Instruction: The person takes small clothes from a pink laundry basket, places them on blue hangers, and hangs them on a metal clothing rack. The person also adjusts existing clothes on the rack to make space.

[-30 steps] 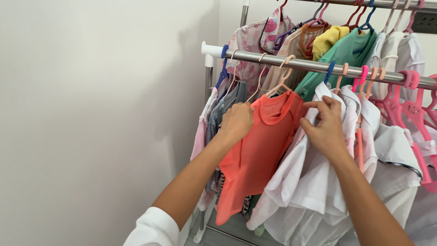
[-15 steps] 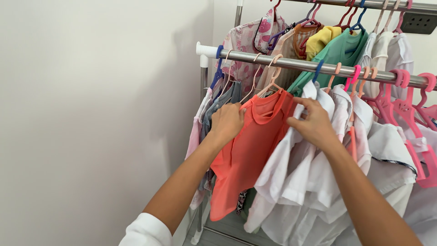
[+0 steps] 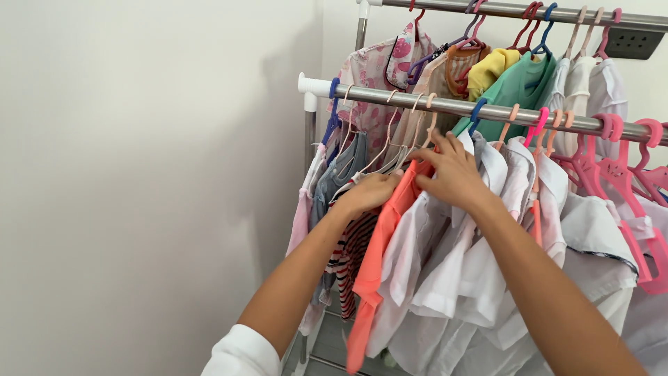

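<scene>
Hands: left hand (image 3: 367,193) and right hand (image 3: 454,173) both pinch coral shirt (image 3: 376,257), hanging between them.

Green shirt (image 3: 515,87) on upper rail (image 3: 487,10) — pink hangers (image 3: 626,174), white wall (image 3: 139,174).

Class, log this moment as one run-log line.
left hand: on coral-orange top | right hand: on white shirts | lower metal rail: full

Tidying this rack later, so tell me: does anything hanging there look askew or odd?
Nothing damaged. The coral shirt hangs edge-on, squeezed between the left hand and right hand, and empty pink hangers bunch at the lower rail's right end.
</scene>
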